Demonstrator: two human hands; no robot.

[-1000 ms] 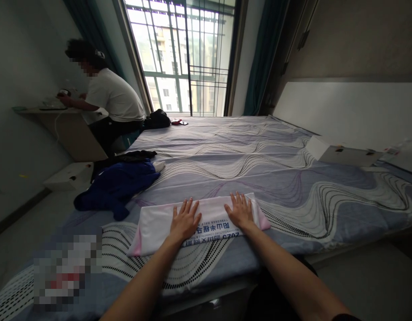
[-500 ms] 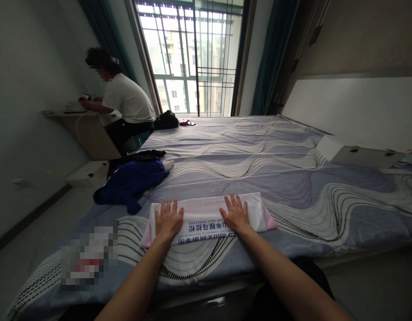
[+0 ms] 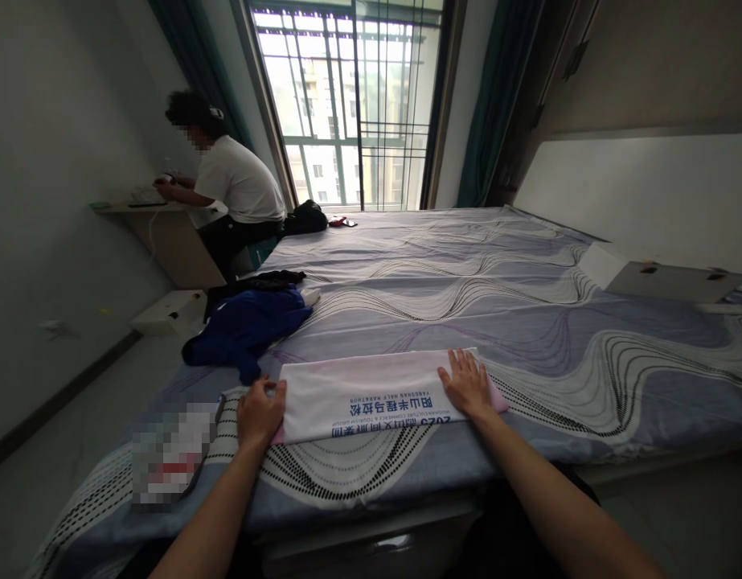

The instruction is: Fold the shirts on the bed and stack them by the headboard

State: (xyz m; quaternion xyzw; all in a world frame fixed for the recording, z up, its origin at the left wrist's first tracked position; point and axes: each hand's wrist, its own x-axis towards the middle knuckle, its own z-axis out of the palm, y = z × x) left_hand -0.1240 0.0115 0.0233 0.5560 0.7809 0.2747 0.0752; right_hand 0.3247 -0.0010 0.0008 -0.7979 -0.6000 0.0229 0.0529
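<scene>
The folded cloth (image 3: 358, 382) by the front edge of the bed (image 3: 527, 338) seems mid-smoothing, right hand (image 3: 465, 388) spread flat, left hand (image 3: 260, 410) curled at one end, grip unclear, likely needing a pinch next.

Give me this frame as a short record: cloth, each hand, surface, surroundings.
Cloth: folded into a strip, white and pink, blue lettering upside down to the camera
Left hand: at the cloth's left end, fingers bent; grip unclear
Right hand: spread on the cloth's right end
Surface: patterned bedspread
Nearby: blue garment
Background: person seated at a desk
</scene>
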